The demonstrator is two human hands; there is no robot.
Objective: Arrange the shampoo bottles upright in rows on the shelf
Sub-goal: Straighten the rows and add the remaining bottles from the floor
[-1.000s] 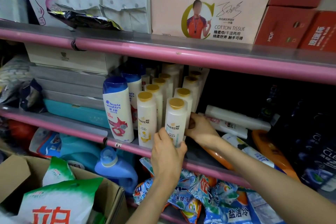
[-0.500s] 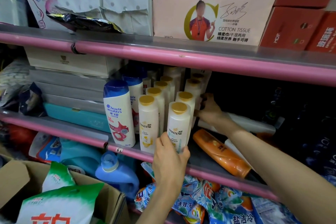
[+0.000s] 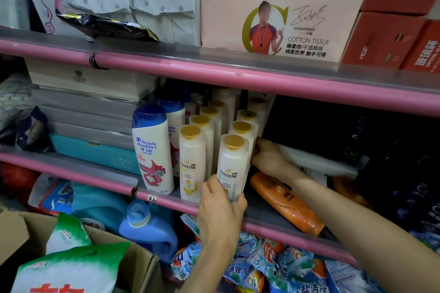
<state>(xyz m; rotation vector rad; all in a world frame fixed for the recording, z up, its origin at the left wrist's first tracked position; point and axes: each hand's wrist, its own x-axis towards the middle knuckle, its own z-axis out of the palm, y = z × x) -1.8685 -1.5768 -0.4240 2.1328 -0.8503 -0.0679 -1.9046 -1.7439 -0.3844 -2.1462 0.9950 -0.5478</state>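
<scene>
Shampoo bottles (image 3: 209, 131) with gold caps are standing upright in two rows on the middle shelf (image 3: 166, 196), running back from its pink front edge. Left hand (image 3: 220, 207) is gripping the bottom of the front bottle (image 3: 232, 164) of the right-hand row, thumb on its left side and fingers curling around its front. Right hand (image 3: 267, 157) is reaching in behind that bottle, its fingertips touching the side of the row; how far its fingers are curling, I cannot tell. Two blue-capped bottles (image 3: 152, 147) are standing just left of the rows. An orange bottle (image 3: 285, 202) is lying on its side on the same shelf, under the right forearm, with a white bottle (image 3: 316, 162) lying behind it.
</scene>
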